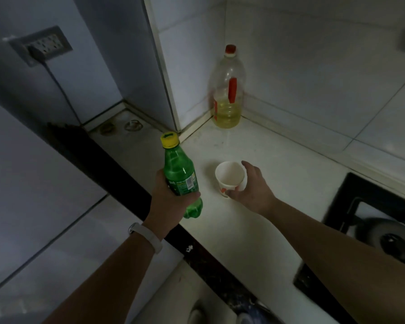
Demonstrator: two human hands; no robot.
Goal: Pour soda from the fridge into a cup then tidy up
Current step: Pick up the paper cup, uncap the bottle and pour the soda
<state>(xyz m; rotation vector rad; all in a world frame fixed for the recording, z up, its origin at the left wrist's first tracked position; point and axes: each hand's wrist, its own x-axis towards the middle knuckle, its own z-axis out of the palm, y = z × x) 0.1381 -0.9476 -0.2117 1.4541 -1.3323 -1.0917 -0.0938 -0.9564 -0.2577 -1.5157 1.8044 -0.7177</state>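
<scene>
Dim, soft frame. White countertop (262,220) with a dark front edge runs from near right to the far tiled corner. Black gas hob (369,232) at right, cut off by the frame edge; burner blurred. Large clear plastic oil bottle with red cap (227,90) stands upright in the far corner, yellow liquid in its lower part. Left hand (166,197) grips the green plastic soda bottle with yellow cap (179,174) around its label, cap on, base above the counter's front edge; fingers mostly hidden behind it. White wristband (146,237) on that wrist. Right hand (250,185) wraps the small white paper cup (229,177) on the counter, just right of the soda bottle. Cup print partly hidden, unreadable.
</scene>
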